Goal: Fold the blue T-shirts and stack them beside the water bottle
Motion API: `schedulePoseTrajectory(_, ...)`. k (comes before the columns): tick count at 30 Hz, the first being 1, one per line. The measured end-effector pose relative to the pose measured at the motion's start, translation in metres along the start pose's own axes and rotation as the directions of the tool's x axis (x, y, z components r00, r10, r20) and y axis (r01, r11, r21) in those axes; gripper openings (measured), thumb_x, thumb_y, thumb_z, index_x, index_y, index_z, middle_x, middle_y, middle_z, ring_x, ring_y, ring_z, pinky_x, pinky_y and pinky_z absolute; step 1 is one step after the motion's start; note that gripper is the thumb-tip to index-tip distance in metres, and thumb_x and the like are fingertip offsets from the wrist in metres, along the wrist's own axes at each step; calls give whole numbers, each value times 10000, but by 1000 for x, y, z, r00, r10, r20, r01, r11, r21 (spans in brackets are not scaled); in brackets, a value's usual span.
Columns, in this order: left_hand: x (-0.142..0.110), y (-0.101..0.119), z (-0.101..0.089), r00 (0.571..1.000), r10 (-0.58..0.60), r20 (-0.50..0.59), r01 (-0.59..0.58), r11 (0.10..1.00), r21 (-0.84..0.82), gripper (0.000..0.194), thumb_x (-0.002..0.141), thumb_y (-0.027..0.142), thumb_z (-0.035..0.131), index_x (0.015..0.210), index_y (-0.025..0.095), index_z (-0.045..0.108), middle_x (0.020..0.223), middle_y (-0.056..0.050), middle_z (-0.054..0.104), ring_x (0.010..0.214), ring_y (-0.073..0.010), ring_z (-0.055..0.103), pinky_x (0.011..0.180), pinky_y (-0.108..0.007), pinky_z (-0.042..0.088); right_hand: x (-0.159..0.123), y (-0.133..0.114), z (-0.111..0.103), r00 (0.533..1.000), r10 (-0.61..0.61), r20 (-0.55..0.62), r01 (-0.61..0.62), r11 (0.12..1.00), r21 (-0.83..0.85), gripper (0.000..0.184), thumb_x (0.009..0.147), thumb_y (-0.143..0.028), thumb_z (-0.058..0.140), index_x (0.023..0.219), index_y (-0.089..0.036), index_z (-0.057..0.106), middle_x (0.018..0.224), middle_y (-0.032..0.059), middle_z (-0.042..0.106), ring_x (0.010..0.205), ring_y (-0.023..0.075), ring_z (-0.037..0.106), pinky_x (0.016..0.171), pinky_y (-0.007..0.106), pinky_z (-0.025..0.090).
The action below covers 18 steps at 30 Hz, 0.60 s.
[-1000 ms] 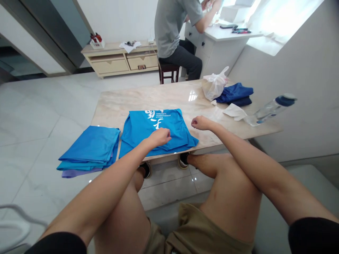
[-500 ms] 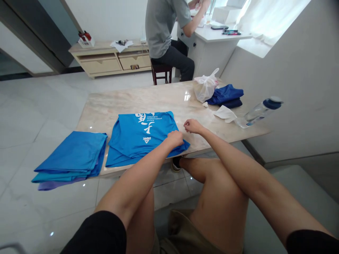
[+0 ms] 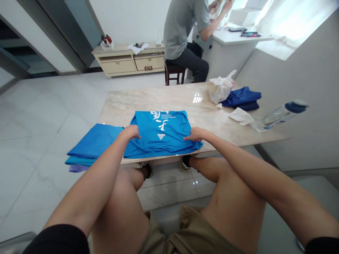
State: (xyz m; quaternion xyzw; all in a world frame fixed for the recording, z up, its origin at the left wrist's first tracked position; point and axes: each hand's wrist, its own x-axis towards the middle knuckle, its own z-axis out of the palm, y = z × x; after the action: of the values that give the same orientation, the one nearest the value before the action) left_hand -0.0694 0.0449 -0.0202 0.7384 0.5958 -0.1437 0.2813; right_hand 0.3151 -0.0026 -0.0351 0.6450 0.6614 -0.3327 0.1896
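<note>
A bright blue T-shirt (image 3: 159, 135) lies folded on a pale marble table (image 3: 164, 97), its white print upside down to me. My left hand (image 3: 131, 132) grips the shirt's left edge, next to a stack of folded blue and purple shirts (image 3: 92, 144) that my forearm partly hides. My right hand (image 3: 196, 134) holds the right edge of the shirt near the table's front edge. The shirt's lower corners are partly covered by my hands.
On the table's right stand a white plastic bag (image 3: 219, 88), folded dark blue clothes (image 3: 241, 98), a crumpled white tissue (image 3: 241, 116) and a lying water bottle (image 3: 284, 114). A seated person (image 3: 182, 35) works at a white desk behind. A low wooden cabinet (image 3: 128, 61) stands by the wall.
My left hand has moved left from the shirt's right side to its left edge. The shirt now looks narrower and more squared, and my head has turned slightly.
</note>
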Motion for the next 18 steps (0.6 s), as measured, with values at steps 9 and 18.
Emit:
schedulePoseTrajectory(9, -35, -48, 35, 970, 226, -88, -200, 951, 235, 576, 811, 305, 802, 1349, 187, 634, 1369, -185, 651, 1197, -313, 641, 1001, -375, 527, -3, -1, 0, 952, -299, 66, 306, 928, -213, 590, 694, -395, 945, 1204, -200, 721, 1171, 121, 752, 991, 299, 728, 816, 348, 587)
schedulePoseTrajectory(18, -18, -49, 47, 892, 450, -41, -424, 866, 264, 271, 970, 317, 668, 1218, 250, 755, 1324, -113, 657, 1158, -302, 626, 1021, -380, 460, 4, -6, 10, 838, -541, 71, 545, 824, -152, 267, 905, -453, 725, 951, -198, 790, 1134, 121, 722, 1089, 288, 655, 989, 363, 508)
